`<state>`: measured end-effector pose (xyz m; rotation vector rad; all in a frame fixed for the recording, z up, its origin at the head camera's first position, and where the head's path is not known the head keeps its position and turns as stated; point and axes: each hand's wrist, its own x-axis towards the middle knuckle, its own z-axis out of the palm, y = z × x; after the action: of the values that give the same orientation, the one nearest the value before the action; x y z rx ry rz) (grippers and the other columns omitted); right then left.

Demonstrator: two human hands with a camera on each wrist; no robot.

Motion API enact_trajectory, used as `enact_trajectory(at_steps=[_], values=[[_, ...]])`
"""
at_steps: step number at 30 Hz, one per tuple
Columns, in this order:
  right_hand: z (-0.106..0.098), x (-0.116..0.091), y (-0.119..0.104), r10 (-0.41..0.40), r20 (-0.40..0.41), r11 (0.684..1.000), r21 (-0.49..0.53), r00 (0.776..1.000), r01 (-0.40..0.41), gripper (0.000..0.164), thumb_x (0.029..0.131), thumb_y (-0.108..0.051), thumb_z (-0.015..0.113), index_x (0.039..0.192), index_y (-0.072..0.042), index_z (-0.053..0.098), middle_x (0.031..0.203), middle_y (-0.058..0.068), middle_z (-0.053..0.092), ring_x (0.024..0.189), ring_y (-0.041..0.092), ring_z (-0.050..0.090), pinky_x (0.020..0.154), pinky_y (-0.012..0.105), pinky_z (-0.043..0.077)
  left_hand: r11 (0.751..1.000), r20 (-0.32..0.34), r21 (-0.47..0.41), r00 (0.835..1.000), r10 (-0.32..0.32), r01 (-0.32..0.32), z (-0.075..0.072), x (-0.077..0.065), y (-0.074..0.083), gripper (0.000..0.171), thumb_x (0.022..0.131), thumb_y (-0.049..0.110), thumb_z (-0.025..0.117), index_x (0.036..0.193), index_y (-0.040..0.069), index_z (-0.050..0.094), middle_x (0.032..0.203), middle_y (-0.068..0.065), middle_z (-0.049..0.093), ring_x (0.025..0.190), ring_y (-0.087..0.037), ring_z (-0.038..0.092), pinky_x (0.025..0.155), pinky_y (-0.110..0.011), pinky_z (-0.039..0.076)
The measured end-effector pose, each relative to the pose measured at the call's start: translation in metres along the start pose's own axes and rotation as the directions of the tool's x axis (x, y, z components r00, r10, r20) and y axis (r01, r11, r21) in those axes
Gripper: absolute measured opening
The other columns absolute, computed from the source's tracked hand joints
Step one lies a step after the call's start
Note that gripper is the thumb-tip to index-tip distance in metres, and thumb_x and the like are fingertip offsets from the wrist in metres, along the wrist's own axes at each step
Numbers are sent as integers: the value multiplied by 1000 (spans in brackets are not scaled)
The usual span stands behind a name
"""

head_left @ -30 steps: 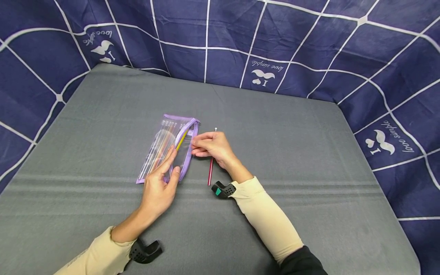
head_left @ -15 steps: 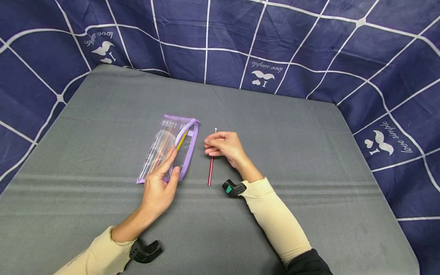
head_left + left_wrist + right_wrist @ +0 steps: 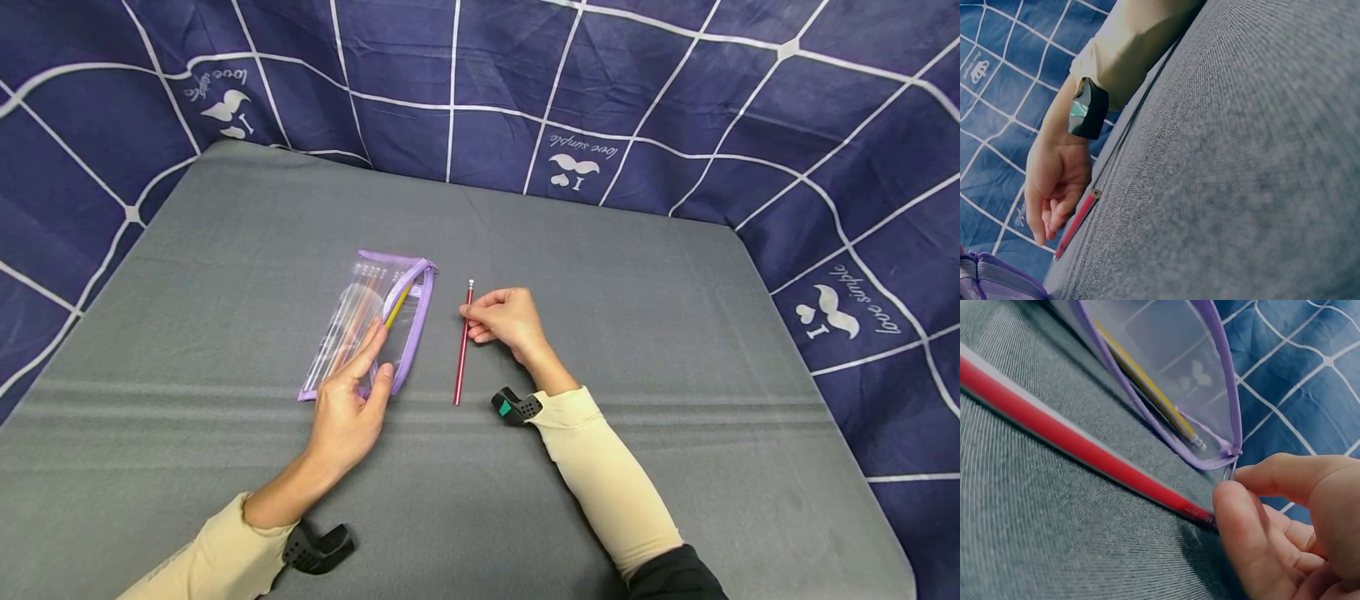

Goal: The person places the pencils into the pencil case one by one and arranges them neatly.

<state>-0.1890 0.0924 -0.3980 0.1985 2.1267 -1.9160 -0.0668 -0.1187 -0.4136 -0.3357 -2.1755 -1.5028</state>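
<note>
A clear pencil case (image 3: 354, 310) with purple zip edging lies on the grey table, its mouth gaping to the right. My left hand (image 3: 347, 421) rests on its near part with fingers extended. Inside the case are several pencils, and a yellow pencil (image 3: 395, 307) shows at the opening; the right wrist view shows this yellow pencil (image 3: 1147, 387) too. To the right of the case lies a red pencil (image 3: 461, 367), its eraser end pointing away. Over its upper part is my right hand (image 3: 512, 321), thumb and forefinger close together and the other fingers loosely bent, holding nothing.
A grey cloth-covered table (image 3: 637, 333) spreads around the hands. Behind it and at both sides hangs a dark blue curtain (image 3: 495, 75) with white lines. A black wrist device (image 3: 516, 408) sits at the right wrist, another black device (image 3: 318, 550) at the left.
My right hand has moved right from the pencil case's zip edge to the red pencil, uncovering more of it. The left hand and the case stay in place.
</note>
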Motion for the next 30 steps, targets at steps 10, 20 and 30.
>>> enact_trajectory(at_steps=[10, 20, 30], values=[[0, 1, 5, 25, -9, 981, -192, 1000, -27, 20, 77, -8, 84, 77, 4, 69, 54, 7, 64, 43, 9, 61, 46, 25, 56, 1000, 6, -10, 1000, -1, 1, 0, 0, 0, 45, 89, -12, 61, 133, -9, 56, 142, -18, 51, 133, -31, 46, 114, -28, 32], [1, 1, 3, 31, -18, 963, -266, 999, -35, 21, 77, -9, 85, 77, 4, 69, 53, 6, 64, 43, 8, 61, 46, 24, 56, 1000, 0, -11, 1000, 10, -10, 1, 0, 0, 44, 88, -13, 61, 132, -11, 56, 142, -19, 51, 132, -29, 47, 113, -25, 32], [2, 0, 1, 42, -20, 959, -281, 999, -46, 15, 79, -4, 81, 79, 5, 70, 55, 6, 65, 43, 7, 61, 46, 24, 56, 1000, -2, -11, 1000, 9, -9, 1, 0, 0, 44, 88, -13, 61, 132, -11, 56, 142, -19, 51, 133, -29, 47, 113, -25, 32]])
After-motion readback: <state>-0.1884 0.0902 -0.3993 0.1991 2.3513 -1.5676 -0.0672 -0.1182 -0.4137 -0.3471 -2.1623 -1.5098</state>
